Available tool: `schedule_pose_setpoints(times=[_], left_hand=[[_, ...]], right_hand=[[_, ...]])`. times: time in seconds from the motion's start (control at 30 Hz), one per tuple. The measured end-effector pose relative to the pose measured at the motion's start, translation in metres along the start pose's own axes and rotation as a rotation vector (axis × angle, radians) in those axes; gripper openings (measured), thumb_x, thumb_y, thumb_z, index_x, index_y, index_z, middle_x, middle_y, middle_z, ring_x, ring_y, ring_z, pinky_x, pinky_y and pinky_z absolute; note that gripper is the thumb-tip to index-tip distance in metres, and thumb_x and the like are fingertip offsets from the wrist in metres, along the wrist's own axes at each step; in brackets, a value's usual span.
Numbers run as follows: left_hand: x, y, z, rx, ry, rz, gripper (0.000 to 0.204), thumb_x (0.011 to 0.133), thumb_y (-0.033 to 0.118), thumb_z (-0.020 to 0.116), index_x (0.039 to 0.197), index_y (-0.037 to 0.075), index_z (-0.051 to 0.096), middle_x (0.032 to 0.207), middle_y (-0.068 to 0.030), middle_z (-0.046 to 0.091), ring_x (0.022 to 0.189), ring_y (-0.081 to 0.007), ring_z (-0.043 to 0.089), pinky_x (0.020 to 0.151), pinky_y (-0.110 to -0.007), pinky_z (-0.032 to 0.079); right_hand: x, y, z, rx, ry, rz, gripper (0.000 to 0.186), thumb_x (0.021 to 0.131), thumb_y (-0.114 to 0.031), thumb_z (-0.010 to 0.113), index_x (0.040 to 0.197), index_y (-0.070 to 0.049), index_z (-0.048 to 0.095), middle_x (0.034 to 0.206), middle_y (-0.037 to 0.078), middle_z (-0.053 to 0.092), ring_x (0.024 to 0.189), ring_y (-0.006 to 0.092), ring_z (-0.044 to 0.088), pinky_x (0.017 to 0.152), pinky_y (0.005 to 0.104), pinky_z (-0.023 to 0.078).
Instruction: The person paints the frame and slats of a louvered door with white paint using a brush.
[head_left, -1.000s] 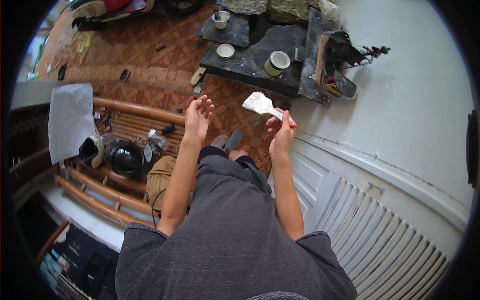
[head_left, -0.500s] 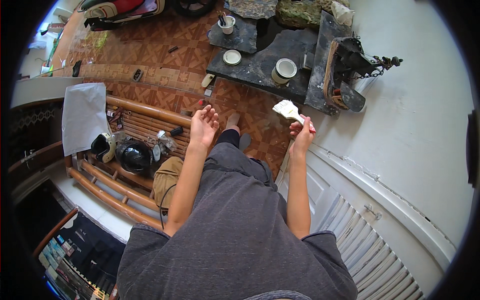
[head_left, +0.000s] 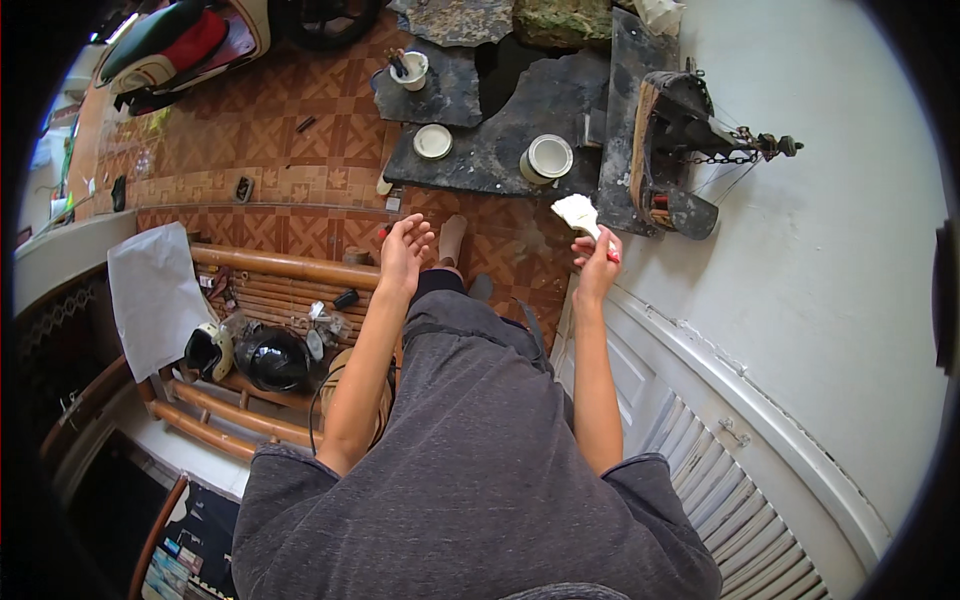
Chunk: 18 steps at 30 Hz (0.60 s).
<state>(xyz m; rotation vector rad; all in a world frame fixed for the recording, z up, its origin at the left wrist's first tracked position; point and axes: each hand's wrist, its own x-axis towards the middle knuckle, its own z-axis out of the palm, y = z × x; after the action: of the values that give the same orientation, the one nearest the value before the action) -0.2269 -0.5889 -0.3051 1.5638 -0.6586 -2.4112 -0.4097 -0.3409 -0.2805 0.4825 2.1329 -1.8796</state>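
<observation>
A paintbrush [head_left: 580,214] with white bristles and a red-tipped handle is held in my right hand [head_left: 597,267], its bristles pointing up and to the left. White paint seems to coat the bristles. My left hand [head_left: 403,256] is raised with the palm turned inward, fingers loosely curled and apart, holding nothing. Beyond the brush, an open paint can [head_left: 546,160] stands on a dark stone slab [head_left: 460,172]. To its left on the slab lies a round white lid [head_left: 432,142]. Farther back, a white cup [head_left: 410,72] holds several brushes or sticks.
A model ship [head_left: 680,150] sits against the white wall [head_left: 800,260] at right. On the left, a bamboo bench [head_left: 290,262] carries a black helmet [head_left: 273,358], a cream helmet [head_left: 208,350] and small items. A motorbike [head_left: 200,50] stands at the far left. A white slatted door [head_left: 720,490] is beside me.
The view has shifted, so the slab, can and lid appear farther left. My right hand keeps hold of the paintbrush, and my left hand stays raised in much the same pose.
</observation>
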Motion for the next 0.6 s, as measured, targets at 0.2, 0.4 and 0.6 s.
schedule_pose_setpoints(times=[0.2,0.4,0.6], left_hand=[[0.033,0.018,0.027,0.016,0.009,-0.043,0.033,0.099,0.027,0.05,0.122,0.004,0.057,0.105,-0.0037,0.062,0.094,-0.0155,0.061,0.078,-0.028,0.048],[0.048,0.031,0.065,0.059,-0.033,-0.045,0.034,0.1,0.026,0.049,0.123,0.003,0.058,0.105,-0.0041,0.063,0.096,-0.0155,0.062,0.08,-0.028,0.048],[0.054,0.035,0.08,0.05,0.012,-0.031,0.029,0.1,0.025,0.049,0.115,0.006,0.064,0.1,-0.0026,0.067,0.089,-0.0127,0.063,0.077,-0.026,0.047]], right_hand=[[0.052,0.003,0.054,-0.143,0.003,-0.128,0.03,0.105,-0.031,0.05,0.113,-0.004,0.061,0.078,0.005,0.07,0.066,0.0105,0.064,0.054,0.0221,0.046],[0.112,0.014,0.089,-0.591,0.102,-0.438,0.027,0.099,-0.032,0.057,0.095,-0.008,0.069,0.066,0.007,0.069,0.067,0.0273,0.069,0.066,0.0395,0.051],[0.144,0.02,0.105,-0.829,-0.048,-0.34,0.03,0.097,-0.038,0.058,0.099,-0.01,0.07,0.076,0.013,0.071,0.078,0.0366,0.069,0.07,0.0469,0.052]])
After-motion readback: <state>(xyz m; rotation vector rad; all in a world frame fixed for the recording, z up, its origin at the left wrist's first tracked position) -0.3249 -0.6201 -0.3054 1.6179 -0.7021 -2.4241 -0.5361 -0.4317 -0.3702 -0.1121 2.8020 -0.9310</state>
